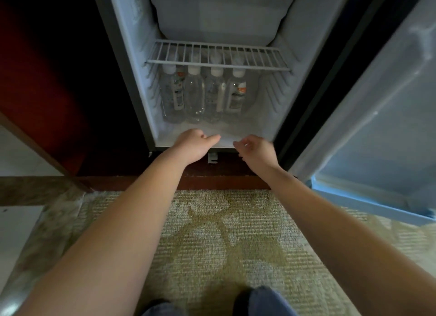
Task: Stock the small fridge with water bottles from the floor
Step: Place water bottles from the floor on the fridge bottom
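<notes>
1. Small fridge (132,56): open, its white interior lies beyond both hands. A closed white compartment sits at the top, well above the hands.
2. Fridge door (377,117): swung fully open, standing to the right of the right hand, with a pale blue door shelf (368,202) at its lower edge.
3. Carpet (226,233): patterned beige, spread beneath both forearms, on the near side of the hands.
4. Wire shelf (217,56): white, spans the interior above and beyond the hands. Bottle caps show dimly through its bars.
5. Water bottles (204,96): four clear bottles with white caps stand upright in a row on the fridge floor, touching side by side, just beyond the hands and under the wire shelf. More bottles stand behind them; number cannot be told.
6. Left hand (194,144): at the fridge's front lip, fingers curled inward, holding nothing.
7. Right hand (256,150): beside the left hand, near it but apart, fingers loosely curled and slightly blurred, holding nothing.
</notes>
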Demonstrator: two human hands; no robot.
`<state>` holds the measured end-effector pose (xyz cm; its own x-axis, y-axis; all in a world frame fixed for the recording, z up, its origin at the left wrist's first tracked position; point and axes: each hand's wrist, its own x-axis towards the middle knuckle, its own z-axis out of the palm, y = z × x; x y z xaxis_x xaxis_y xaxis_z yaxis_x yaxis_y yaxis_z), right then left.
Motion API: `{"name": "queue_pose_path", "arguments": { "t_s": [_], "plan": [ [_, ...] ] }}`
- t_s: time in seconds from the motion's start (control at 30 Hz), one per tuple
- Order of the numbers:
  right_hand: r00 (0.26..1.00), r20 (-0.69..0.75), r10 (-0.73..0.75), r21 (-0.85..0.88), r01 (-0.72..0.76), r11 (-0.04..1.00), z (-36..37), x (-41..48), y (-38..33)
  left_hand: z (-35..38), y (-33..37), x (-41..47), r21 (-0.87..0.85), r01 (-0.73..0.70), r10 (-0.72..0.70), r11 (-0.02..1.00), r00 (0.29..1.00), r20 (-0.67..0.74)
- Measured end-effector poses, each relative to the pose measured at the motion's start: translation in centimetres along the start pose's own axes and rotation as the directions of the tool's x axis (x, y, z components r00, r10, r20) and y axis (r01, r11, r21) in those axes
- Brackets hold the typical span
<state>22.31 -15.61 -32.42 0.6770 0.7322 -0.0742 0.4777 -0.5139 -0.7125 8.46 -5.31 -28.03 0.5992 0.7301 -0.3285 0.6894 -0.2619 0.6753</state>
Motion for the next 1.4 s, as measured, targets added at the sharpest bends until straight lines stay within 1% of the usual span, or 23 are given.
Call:
{"name": "queue_pose_path", "arguments": {
  "t_s": [0.1,0.2,0.3,0.4,0.5,0.57,0.7,0.83,0.93,1.0,1.2,1.3,1.4],
  "plan": [
    [0.999,-0.027,-0.023,0.041,0.024,0.999,-2.0,-3.0,-0.9,-0.4,1.5,-2.7,0.004,-0.051,0.051,0.999,0.999,0.003],
    [1.0,-0.028,0.009,0.083,-0.006,0.997,-4.3,-5.8,-2.0,-1.2,2.7,-5.7,0.046,-0.066,0.066,0.997,0.998,0.014],
    [0.999,-0.034,0.002,0.106,0.002,0.994,-6.5,-8.6,-3.1,-2.3,3.9,-8.7,0.091,-0.1,0.1,0.991,0.995,0.001],
    [0.998,-0.057,-0.01,0.152,0.018,0.988,-9.2,-11.9,-4.6,-3.0,5.3,-12.2,0.088,-0.129,0.131,0.988,0.991,-0.012],
    [0.999,-0.025,0.029,0.245,-0.022,0.969,-11.6,-15.0,-5.8,-3.1,7.1,-15.6,0.088,-0.162,0.165,0.983,0.986,-0.027],
    [0.999,-0.024,0.034,0.276,-0.026,0.961,-13.1,-16.8,-6.3,-2.9,8.4,-17.6,0.086,-0.186,0.189,0.979,0.981,-0.039],
    [0.993,-0.102,0.051,0.319,-0.016,0.948,-16.2,-20.7,-6.4,-2.2,11.0,-21.3,0.061,-0.25,0.253,0.966,0.966,-0.047],
    [0.98,-0.17,0.098,0.363,-0.03,0.931,-19.6,-24.8,-5.1,-0.5,13.8,-25.4,0.035,-0.321,0.322,0.946,0.946,-0.029],
    [0.954,-0.26,0.147,0.382,-0.038,0.923,-22.2,-27.6,-3.3,1.4,16.0,-28.3,0.01,-0.355,0.355,0.935,0.935,0.0],
    [0.931,-0.31,0.193,0.406,-0.054,0.912,-23.9,-29.5,-1.8,3.1,17.6,-30.0,0.022,-0.387,0.387,0.922,0.922,0.035],
    [0.848,-0.398,0.35,0.503,-0.117,0.856,-27.9,-36.1,4.5,9.8,21.8,-34.3,-0.003,-0.467,0.463,0.884,0.875,0.144],
    [0.797,-0.425,0.429,0.529,-0.165,0.832,-28.9,-40.0,7.9,14.1,22.9,-36.5,-0.019,-0.492,0.484,0.87,0.847,0.221],
    [0.742,-0.424,0.519,0.563,-0.232,0.793,-29.3,-44.0,11.7,18.9,23.3,-39.0,-0.019,-0.505,0.479,0.863,0.804,0.352]
  ]
}}
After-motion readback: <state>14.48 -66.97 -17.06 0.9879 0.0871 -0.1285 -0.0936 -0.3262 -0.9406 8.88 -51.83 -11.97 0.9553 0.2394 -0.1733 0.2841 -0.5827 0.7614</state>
